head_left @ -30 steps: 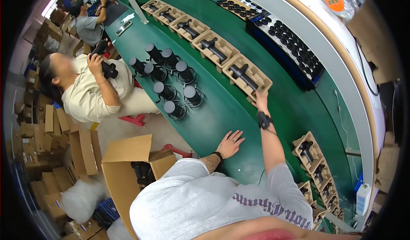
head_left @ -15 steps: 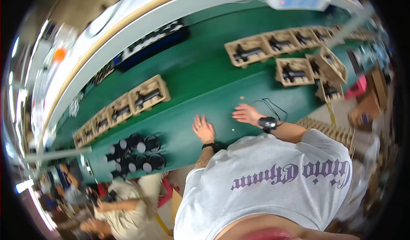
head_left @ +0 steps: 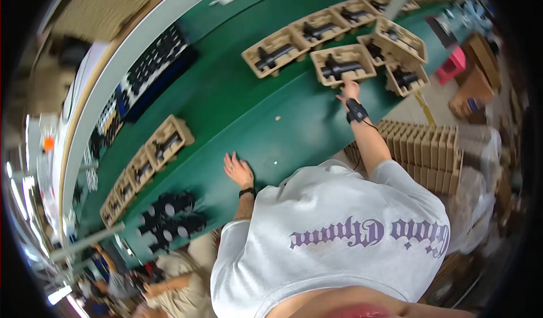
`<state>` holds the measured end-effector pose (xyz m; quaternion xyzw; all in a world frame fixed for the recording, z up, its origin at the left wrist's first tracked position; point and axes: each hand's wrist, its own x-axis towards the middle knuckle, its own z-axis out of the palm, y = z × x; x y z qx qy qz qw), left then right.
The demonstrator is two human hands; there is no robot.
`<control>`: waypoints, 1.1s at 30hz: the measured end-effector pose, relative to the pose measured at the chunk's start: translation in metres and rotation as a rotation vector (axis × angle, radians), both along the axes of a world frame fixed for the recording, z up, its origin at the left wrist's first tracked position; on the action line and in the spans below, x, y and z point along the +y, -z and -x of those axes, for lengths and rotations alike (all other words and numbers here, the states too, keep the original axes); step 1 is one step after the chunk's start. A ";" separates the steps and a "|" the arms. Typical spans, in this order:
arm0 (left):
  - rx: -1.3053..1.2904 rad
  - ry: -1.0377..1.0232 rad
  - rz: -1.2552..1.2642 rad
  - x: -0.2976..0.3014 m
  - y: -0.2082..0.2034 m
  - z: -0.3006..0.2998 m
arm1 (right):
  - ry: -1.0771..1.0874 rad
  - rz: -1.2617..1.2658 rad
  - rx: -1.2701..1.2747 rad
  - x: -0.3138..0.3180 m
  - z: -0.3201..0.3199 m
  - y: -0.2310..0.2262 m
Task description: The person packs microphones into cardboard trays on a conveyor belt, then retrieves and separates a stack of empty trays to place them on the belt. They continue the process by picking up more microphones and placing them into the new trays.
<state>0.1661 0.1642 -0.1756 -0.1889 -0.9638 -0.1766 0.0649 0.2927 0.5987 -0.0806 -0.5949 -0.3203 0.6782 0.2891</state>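
the green bench (head_left: 308, 140) runs slantwise across the view, with its middle stretch in front of the person mostly bare. near its right part lies a brown moulded tray (head_left: 369, 63), level and close to the bench's inner strip, with a black tubular device (head_left: 341, 68) in its hollow. the step in hand seems to be a reach to this tray: the right hand (head_left: 349, 90) is stretched out to its near wall, fingers part-spread, thumb apart, nothing clenched; whether they touch cannot be told. the left hand (head_left: 239, 172) lies palm down on the bench, fingers fanned and free. a grip here would call for closing on the rim and keeping the tray level, so that the device stays seated.

around it, a stack of nested trays (head_left: 418, 148) stands beyond the right forearm, and a row of trays (head_left: 283, 65) lines the inner strip. a tilted tray (head_left: 417, 52) rests over others just right, crowding that side. a pale scrap (head_left: 278, 118) lies between the hands.
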 end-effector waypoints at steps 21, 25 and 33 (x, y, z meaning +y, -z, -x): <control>-0.022 -0.085 -0.036 -0.020 -0.006 -0.007 | -0.676 0.316 0.610 -0.246 0.202 -0.014; -0.010 -0.086 -0.046 -0.023 -0.007 -0.001 | -0.314 0.212 0.551 -0.248 0.254 0.017; -0.075 -0.085 -0.036 -0.033 -0.005 0.004 | -1.030 -0.758 0.119 -0.208 0.249 0.072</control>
